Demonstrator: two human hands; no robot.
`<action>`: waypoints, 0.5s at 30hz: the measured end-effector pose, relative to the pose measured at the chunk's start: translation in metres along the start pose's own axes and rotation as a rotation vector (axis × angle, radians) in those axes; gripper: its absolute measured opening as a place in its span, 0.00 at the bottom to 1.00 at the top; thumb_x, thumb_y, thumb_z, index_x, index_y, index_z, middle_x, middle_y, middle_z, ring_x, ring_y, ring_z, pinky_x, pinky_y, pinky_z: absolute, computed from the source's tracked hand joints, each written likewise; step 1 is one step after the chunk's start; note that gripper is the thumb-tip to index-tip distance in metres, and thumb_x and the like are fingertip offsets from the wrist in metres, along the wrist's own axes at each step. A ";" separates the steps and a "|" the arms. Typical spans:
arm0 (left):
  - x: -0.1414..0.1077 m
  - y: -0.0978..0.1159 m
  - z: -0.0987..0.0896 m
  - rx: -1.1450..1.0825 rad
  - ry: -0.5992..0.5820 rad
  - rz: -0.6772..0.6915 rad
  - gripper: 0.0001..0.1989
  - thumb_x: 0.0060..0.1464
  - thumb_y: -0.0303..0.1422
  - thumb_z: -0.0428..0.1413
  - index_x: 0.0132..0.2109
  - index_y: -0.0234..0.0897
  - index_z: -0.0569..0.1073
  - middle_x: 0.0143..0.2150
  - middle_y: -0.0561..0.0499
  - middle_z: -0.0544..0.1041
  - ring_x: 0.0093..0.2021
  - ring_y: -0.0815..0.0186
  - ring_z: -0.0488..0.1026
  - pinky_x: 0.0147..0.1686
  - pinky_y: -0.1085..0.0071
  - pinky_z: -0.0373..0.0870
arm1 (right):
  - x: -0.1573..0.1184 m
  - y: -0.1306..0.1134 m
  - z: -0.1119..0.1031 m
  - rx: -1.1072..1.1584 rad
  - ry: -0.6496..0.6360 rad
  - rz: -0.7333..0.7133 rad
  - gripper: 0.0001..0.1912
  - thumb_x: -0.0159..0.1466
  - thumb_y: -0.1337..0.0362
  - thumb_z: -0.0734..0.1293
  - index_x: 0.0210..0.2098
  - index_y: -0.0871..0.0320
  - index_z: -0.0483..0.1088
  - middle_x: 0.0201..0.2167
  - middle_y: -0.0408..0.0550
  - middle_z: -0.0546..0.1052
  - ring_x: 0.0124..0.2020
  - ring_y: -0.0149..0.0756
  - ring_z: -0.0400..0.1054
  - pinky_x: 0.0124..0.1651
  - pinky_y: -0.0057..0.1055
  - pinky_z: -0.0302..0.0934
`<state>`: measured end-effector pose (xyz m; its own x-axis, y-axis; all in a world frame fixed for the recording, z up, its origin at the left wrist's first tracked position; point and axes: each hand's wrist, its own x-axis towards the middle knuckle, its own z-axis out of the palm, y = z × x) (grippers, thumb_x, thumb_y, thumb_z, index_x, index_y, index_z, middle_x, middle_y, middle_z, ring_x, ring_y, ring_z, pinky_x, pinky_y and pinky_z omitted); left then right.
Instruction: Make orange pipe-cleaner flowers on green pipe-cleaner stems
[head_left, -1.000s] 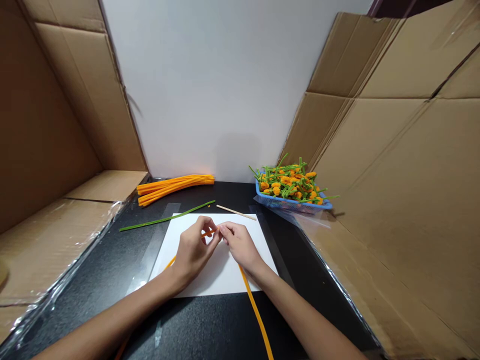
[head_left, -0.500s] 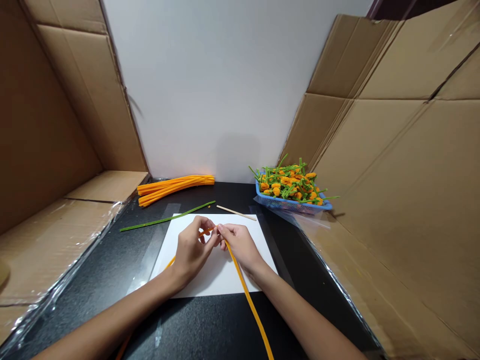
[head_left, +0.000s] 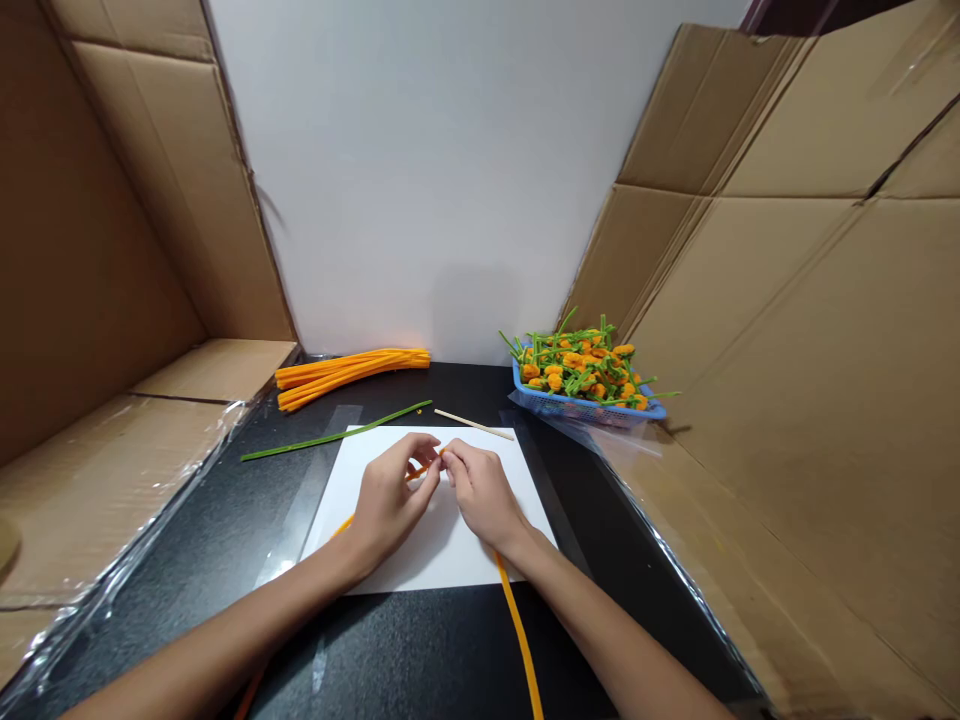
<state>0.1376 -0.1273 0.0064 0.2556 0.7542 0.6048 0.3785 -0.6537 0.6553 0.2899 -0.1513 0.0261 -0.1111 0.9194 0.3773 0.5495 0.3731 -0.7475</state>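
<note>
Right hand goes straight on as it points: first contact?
Right hand likely meets the fingertips of the left hand first, at the long fuzzy orange strip; gap depth unclear.

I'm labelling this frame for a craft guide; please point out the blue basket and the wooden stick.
Blue basket [head_left: 551, 404]: head view, front wall.
Wooden stick [head_left: 473, 424]: head view, middle of its length.

bare left hand [head_left: 386, 495], bare right hand [head_left: 484, 495], slender fingers [head_left: 415, 441], slim bare forearms [head_left: 247, 620], narrow wrists [head_left: 519, 537]
</note>
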 end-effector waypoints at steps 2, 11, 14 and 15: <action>0.003 0.000 -0.002 -0.031 -0.017 0.029 0.12 0.59 0.26 0.55 0.49 0.39 0.72 0.38 0.53 0.78 0.36 0.70 0.75 0.36 0.74 0.73 | 0.002 0.001 -0.004 -0.029 -0.011 -0.056 0.14 0.69 0.68 0.56 0.28 0.57 0.65 0.23 0.41 0.68 0.26 0.32 0.60 0.33 0.29 0.49; 0.004 -0.003 0.000 -0.140 -0.014 -0.061 0.10 0.61 0.29 0.55 0.50 0.39 0.70 0.37 0.52 0.77 0.36 0.69 0.75 0.35 0.73 0.73 | 0.007 0.006 -0.007 0.061 0.021 0.007 0.11 0.68 0.65 0.62 0.30 0.57 0.72 0.26 0.44 0.74 0.29 0.33 0.67 0.35 0.29 0.56; 0.002 0.001 0.002 -0.165 0.035 -0.095 0.05 0.61 0.30 0.55 0.44 0.38 0.67 0.37 0.52 0.75 0.36 0.69 0.75 0.35 0.72 0.74 | 0.007 0.006 -0.001 0.218 0.104 0.125 0.07 0.65 0.62 0.66 0.33 0.58 0.73 0.27 0.45 0.76 0.29 0.34 0.70 0.34 0.29 0.61; 0.002 0.002 0.002 -0.167 0.037 -0.095 0.04 0.61 0.30 0.55 0.42 0.38 0.67 0.37 0.52 0.75 0.36 0.69 0.75 0.35 0.72 0.74 | 0.007 0.006 0.000 0.261 0.121 0.145 0.07 0.64 0.62 0.67 0.32 0.58 0.73 0.27 0.45 0.76 0.29 0.35 0.71 0.34 0.29 0.62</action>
<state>0.1407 -0.1267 0.0080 0.1914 0.8124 0.5509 0.2460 -0.5830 0.7743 0.2926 -0.1429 0.0238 0.0607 0.9496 0.3075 0.3192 0.2734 -0.9074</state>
